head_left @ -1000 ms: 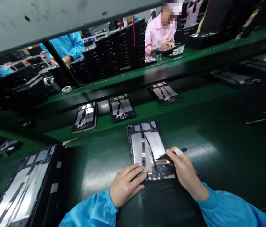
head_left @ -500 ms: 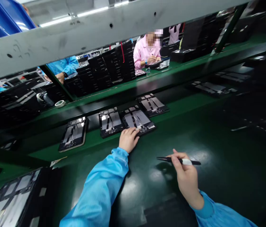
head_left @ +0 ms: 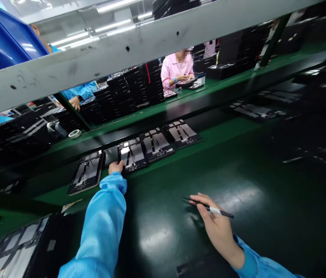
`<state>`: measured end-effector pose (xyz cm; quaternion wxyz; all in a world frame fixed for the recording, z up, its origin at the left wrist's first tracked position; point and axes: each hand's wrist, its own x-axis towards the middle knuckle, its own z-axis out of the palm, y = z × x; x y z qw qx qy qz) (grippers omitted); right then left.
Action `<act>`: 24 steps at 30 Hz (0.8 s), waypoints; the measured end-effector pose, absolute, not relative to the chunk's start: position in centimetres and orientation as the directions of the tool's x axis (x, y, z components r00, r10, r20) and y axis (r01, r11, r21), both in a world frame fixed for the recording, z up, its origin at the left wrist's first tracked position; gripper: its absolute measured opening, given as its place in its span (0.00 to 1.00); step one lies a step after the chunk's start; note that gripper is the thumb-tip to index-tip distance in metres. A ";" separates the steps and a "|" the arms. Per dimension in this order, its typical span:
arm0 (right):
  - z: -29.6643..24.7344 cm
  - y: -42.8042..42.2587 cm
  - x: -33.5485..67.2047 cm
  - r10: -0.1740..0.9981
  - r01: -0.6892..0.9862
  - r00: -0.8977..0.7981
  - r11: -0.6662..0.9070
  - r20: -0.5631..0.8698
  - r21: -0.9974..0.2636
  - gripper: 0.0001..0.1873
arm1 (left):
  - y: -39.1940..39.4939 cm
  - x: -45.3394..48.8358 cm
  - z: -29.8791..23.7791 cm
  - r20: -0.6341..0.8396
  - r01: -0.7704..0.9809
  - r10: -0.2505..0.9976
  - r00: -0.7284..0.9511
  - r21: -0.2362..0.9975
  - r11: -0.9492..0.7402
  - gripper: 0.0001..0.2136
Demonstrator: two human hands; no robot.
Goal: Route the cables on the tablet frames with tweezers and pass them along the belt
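My left hand [head_left: 116, 167] is at the near left corner of an opened tablet [head_left: 135, 153], gripping its edge. Metal-grey panels and black strips show inside that tablet. Close on its right lie a second opened tablet [head_left: 157, 143] and a third [head_left: 182, 133], all in a slanted row. Another opened tablet [head_left: 88, 172] sits left of my hand, with a gap between. Over the green bench, my right hand [head_left: 216, 226] holds black tweezers [head_left: 227, 213] with a white band, tips pointing left and slightly apart.
Several stacked black units with grey panels [head_left: 15, 247] stand at the near left. A roll of white tape [head_left: 75, 134] lies on the green ledge [head_left: 151, 109]. Dark stacks fill the right. A grey beam [head_left: 151, 42] crosses above; a person in pink [head_left: 170, 69] works beyond.
My left hand has left one tablet and moved left to the neighbouring one. The tablet it touched before now sits farther back, in line with the others. My right hand still holds the tweezers, slightly lower.
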<state>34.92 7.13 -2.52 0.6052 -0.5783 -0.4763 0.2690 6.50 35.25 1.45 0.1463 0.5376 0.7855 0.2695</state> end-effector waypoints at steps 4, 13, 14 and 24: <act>-2.1 7.7 34.9 0.877 0.215 0.357 0.257 0.321 -0.942 0.15 | 35.3 5.5 1.0 -0.048 0.638 0.896 -0.443 0.686 0.351 0.16; -2.3 7.3 34.4 0.950 -0.015 0.286 0.134 0.124 -0.991 0.23 | 27.2 3.1 1.9 -0.109 0.303 0.887 -0.449 0.915 0.266 0.15; -2.2 7.2 34.4 0.960 -0.026 0.263 0.107 0.097 -0.994 0.24 | 25.3 3.0 1.5 -0.120 0.276 0.900 -0.418 0.927 0.252 0.17; -3.9 6.7 35.4 0.999 0.278 -0.047 -0.008 -0.022 -0.961 0.35 | 11.8 6.1 -2.0 -0.110 0.306 0.993 -0.044 0.945 0.118 0.24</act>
